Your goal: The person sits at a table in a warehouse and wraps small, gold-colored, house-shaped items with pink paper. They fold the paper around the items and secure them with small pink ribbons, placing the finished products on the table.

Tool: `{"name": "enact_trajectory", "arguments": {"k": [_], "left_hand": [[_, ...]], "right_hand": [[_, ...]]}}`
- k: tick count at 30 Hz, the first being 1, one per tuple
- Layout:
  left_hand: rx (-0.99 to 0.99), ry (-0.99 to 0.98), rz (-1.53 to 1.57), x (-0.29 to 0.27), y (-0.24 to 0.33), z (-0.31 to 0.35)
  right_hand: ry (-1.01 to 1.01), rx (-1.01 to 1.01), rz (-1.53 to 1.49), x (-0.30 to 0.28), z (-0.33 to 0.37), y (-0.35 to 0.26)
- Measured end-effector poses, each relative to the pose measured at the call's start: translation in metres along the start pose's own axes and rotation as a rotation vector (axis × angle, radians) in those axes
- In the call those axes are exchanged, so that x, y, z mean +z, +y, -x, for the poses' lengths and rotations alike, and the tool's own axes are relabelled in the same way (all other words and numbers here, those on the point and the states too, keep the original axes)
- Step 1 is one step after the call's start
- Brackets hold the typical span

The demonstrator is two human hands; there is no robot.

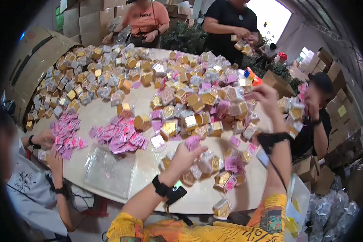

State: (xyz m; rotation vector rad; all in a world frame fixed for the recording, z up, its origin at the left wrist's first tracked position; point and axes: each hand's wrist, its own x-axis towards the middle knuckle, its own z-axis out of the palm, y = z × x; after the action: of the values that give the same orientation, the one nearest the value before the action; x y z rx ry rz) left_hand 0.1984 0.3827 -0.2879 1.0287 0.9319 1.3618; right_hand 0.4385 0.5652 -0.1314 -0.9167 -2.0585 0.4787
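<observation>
My left hand (183, 158) is closed around a small bundle of pink packets (192, 142), low over the near middle of the table. Just beyond and beside it lie gold and white faceted boxes (169, 129), several in clear wrap. Raised at the right is my right hand (265, 97), its fingertips pinched together at the edge of the box pile; what they hold, if anything, is too small to make out. Below my left hand, more wrapped boxes (195, 171) lie with pink packets (231, 163) on and among them. One gold box (222, 209) sits at the near edge.
Two heaps of pink packets (123, 136) lie left of centre, near a clear plastic sheet (109, 169). A large cardboard box (40, 64) on its side borders the far-left pile. Co-workers stand around the table (149, 177). Bags of clear plastic (330, 213) stand at right.
</observation>
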Motion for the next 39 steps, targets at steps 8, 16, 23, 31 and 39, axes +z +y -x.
{"name": "enact_trajectory", "arguments": {"k": [8, 16, 23, 31, 39], "left_hand": [[0.219, -0.147, 0.202, 0.017, 0.005, 0.004], [0.030, -0.148, 0.010, 0.005, -0.005, 0.017], [-0.134, -0.092, 0.199, 0.002, -0.001, 0.016], [-0.180, -0.062, 0.244, 0.006, -0.005, 0.013], [-0.292, -0.039, 0.290, 0.006, -0.009, -0.002]], "right_hand": [[-0.291, -0.066, -0.130, 0.087, 0.100, -0.105], [0.064, -0.143, -0.002, 0.134, 0.132, -0.099], [-0.017, 0.071, 0.140, 0.088, 0.093, -0.025], [-0.323, 0.414, 0.801, 0.100, 0.081, 0.087], [-0.164, 0.317, 0.045, 0.052, 0.068, 0.057]]}}
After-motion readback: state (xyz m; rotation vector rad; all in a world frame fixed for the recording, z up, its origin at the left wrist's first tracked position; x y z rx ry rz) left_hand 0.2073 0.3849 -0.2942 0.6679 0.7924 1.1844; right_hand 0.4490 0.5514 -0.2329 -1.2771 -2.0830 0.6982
